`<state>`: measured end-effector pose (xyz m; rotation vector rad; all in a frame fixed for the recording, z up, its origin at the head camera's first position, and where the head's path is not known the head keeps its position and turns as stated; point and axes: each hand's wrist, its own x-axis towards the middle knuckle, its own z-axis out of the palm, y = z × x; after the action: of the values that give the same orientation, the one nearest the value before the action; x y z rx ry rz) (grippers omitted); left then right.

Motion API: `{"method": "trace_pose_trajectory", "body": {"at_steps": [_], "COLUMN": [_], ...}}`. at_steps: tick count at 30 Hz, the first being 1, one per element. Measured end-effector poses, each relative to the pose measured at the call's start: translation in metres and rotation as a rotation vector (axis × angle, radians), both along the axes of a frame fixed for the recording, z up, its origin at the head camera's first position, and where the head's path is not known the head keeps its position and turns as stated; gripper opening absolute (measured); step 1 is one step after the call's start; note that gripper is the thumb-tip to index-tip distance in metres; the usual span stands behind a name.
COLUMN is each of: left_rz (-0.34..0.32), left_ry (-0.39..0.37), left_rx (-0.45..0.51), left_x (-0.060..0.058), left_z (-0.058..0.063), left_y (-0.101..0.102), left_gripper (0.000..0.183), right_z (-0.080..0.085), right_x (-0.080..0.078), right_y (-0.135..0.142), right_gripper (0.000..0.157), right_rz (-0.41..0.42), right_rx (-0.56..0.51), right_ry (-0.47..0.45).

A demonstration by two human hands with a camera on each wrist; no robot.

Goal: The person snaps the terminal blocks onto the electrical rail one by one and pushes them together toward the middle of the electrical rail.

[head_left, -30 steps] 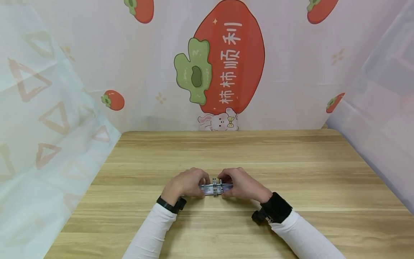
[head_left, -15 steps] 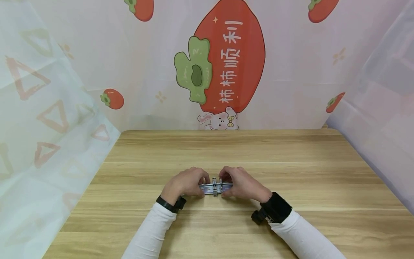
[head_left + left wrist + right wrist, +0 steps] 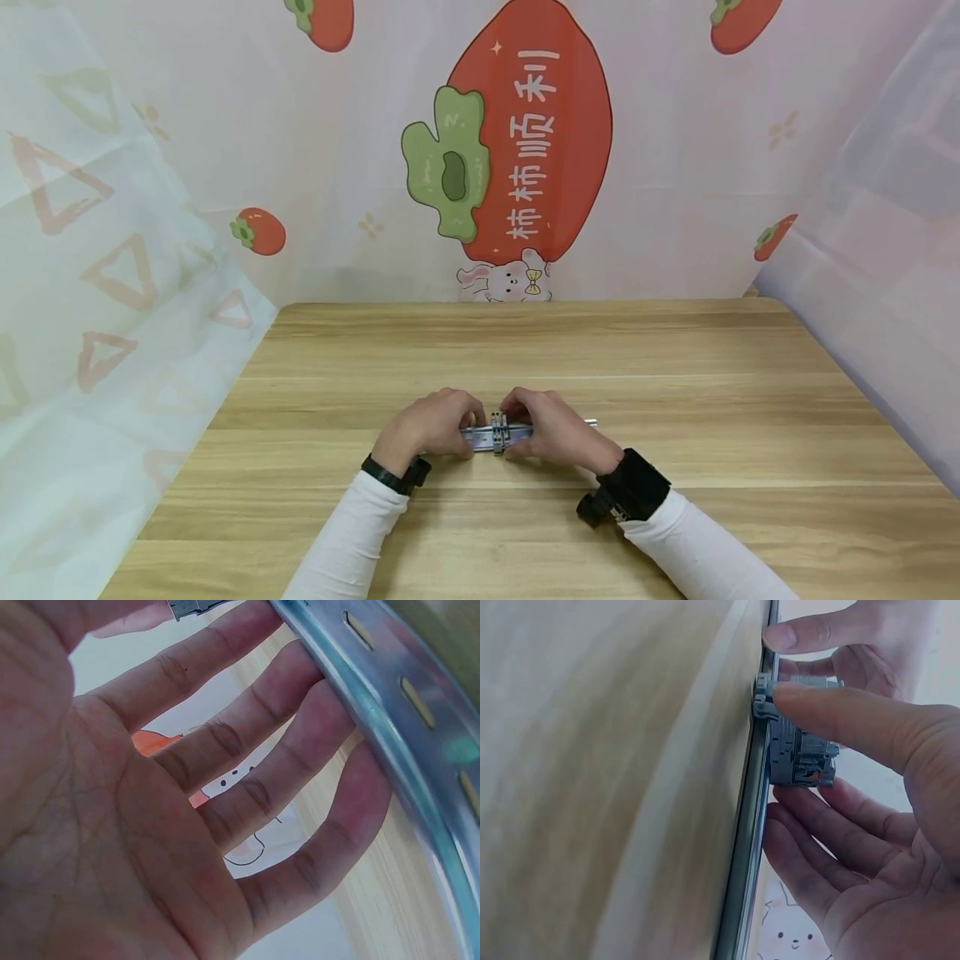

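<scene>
A slotted metal DIN rail lies crosswise on the wooden table, and its far right end shows beyond my right hand. Two narrow grey terminal blocks sit side by side on its middle. My left hand grips the rail left of the blocks, thumb on the near edge and fingers along the far edge. In the left wrist view those fingertips press on the rail's edge. My right hand pinches the right-hand terminal block between thumb and fingers.
The wooden table stretches out around both hands. A printed cloth with a large persimmon hangs behind its far edge, and pale cloths hang at both sides.
My right hand has slid left along the rail with its terminal block, closing the gap to the other block. The rail's right end has come into view. My left hand stays in place.
</scene>
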<state>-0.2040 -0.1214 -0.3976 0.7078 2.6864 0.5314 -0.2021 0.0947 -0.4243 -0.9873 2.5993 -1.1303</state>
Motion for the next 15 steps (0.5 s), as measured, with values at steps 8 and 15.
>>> {"method": "trace_pose_trajectory", "body": {"at_steps": [8, 15], "left_rz": [0.001, -0.003], "left_ry": [-0.006, -0.003], "left_rx": [-0.002, -0.001], "left_x": [0.0001, 0.0006], "left_z": [-0.0003, 0.0002], "left_y": [-0.0002, -0.0001], "left_gripper": [0.032, 0.033], "right_z": [-0.0004, -0.0006], "right_x": [0.0007, 0.0015], "right_y": [-0.0013, -0.0025], "right_gripper": [0.051, 0.051], "right_rz": [0.012, 0.011], "right_rx": [-0.025, -0.028], "right_ry": [0.003, -0.003]}}
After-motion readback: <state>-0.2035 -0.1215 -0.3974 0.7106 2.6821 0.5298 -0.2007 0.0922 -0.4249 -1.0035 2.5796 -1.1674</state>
